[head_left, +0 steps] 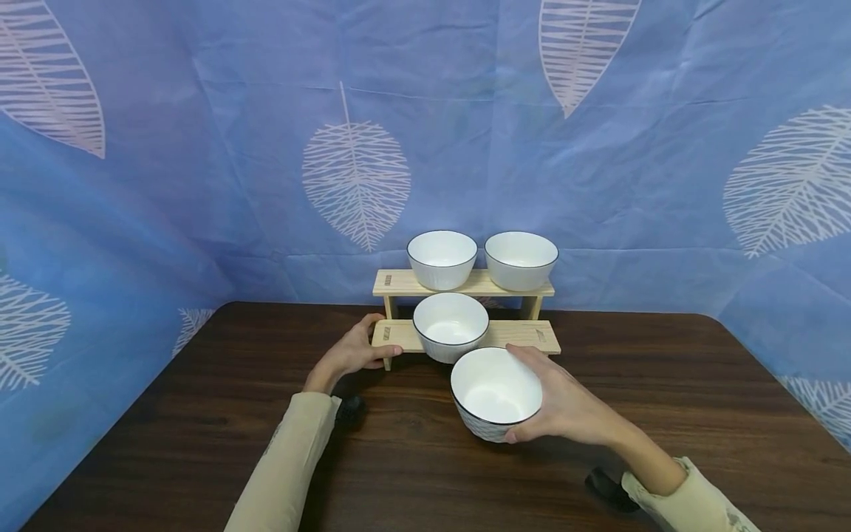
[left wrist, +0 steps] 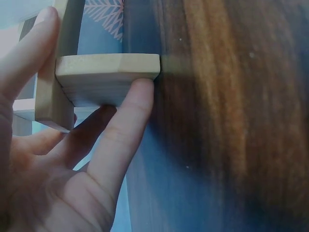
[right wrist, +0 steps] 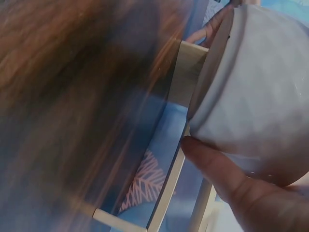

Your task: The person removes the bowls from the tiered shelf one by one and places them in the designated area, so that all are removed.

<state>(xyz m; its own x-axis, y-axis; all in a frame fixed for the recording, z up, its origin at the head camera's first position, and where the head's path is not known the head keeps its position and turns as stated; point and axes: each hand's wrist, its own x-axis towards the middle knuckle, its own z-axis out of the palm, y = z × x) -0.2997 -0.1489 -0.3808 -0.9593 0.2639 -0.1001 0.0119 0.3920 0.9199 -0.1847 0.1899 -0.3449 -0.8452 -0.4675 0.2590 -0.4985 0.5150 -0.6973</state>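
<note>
A white bowl with a dark rim and patterned outside (head_left: 495, 388) is in my right hand (head_left: 565, 403), thumb and fingers gripping its right side. In the right wrist view the bowl (right wrist: 260, 92) hides most of that hand's fingers. The bowl is in front of a two-tier wooden stand (head_left: 397, 334); whether it touches the table cannot be told. My left hand (head_left: 351, 353) holds the left end of the stand's lower step, thumb on the board. Its other fingers touch the stand's leg (left wrist: 108, 67) in the left wrist view. Another white bowl (head_left: 450, 321) sits on the lower step.
Two more white bowls, one at left (head_left: 442, 258) and one at right (head_left: 521, 260), stand on the upper step (head_left: 397, 282). The stand is at the back of a dark wooden table (head_left: 219, 414). Behind hangs a blue cloth (head_left: 266, 170) with pale leaf prints.
</note>
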